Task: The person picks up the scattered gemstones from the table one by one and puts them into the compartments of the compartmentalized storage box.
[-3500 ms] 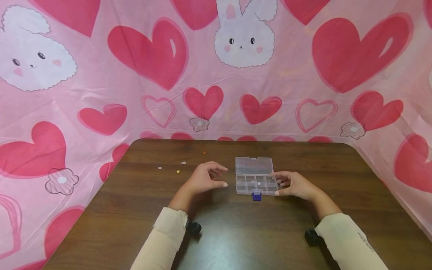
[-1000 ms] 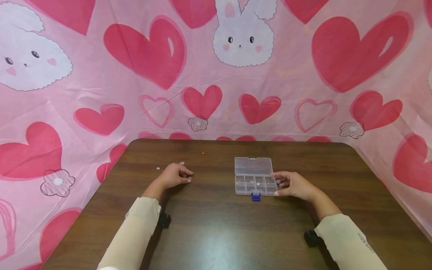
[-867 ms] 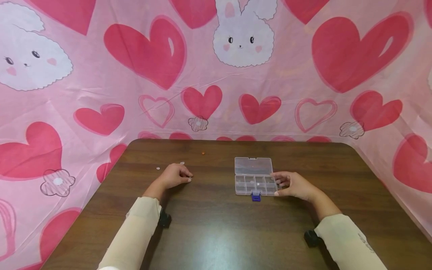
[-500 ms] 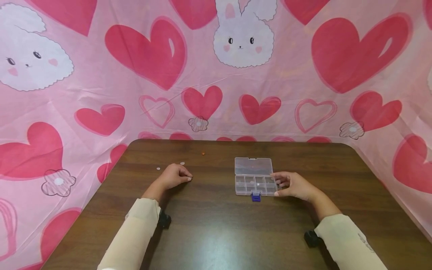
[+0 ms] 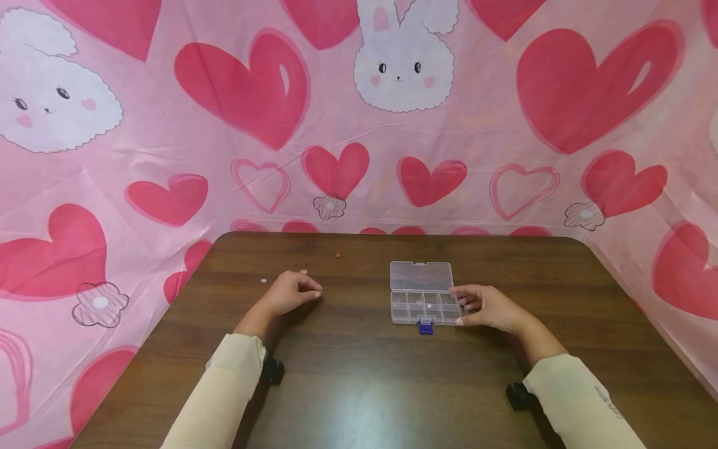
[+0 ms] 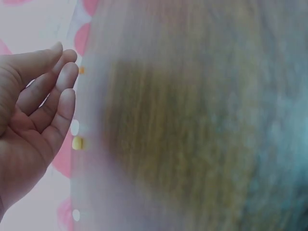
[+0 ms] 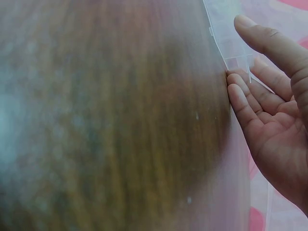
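A clear plastic compartment box [image 5: 425,302] with a blue latch [image 5: 426,327] lies on the table with its lid laid back. My right hand [image 5: 487,307] holds its right end, thumb at the front corner and index finger near the hinge. My left hand [image 5: 288,292] hovers left of the box, thumb and fingertips close together; I see nothing between them. The left wrist view shows a yellow bead [image 6: 77,143] on the table, hidden by the hand in the head view. Two small whitish pieces [image 5: 303,271] and an orange bead [image 5: 338,254] lie nearby.
The brown wooden table [image 5: 359,386] runs back to a pink cloth [image 5: 471,125] printed with hearts and rabbits. Small clear or whitish bits sit in some of the box's compartments. Black wrist cameras [image 5: 273,368] are strapped near both sleeves.
Over the last seconds my left hand has moved left from beside the box toward the small pieces; within the last second it barely shifts. The right hand and box have stayed put.
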The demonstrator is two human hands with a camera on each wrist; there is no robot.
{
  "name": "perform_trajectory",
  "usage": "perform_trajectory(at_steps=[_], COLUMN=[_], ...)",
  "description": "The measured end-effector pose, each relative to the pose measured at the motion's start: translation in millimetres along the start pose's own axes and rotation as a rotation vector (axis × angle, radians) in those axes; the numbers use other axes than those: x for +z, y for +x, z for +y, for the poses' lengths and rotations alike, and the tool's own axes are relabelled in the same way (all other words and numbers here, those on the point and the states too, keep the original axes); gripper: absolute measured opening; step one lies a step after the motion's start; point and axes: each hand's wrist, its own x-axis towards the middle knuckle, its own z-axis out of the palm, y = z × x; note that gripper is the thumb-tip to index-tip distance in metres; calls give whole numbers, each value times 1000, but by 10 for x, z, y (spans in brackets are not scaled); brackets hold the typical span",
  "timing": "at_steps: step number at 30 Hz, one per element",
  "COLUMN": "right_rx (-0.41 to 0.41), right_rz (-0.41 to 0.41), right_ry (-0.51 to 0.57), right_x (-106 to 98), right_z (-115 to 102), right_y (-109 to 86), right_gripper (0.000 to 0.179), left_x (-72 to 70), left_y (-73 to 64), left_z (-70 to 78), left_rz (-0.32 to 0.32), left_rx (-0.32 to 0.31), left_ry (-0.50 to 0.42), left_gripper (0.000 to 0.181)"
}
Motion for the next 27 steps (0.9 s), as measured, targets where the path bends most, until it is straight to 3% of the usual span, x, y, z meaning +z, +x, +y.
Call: perform_trajectory(at_steps=[6,12,27], right_rx=[5,1,-3], right_rz=[-3,-1,-5], right_ry=[6,9,16], right_x=[2,1,-3], right_z=[7,8,2], right_y=[-1,-1,0], right_gripper=[67,67,66], left_x=[30,57,115], left_y=[15,37,55], left_z=[46,93,288], left_rz=[34,53,37], left_rx=[48,45,74], left_ry=[-17,-41,-103], left_gripper=[7,7,8])
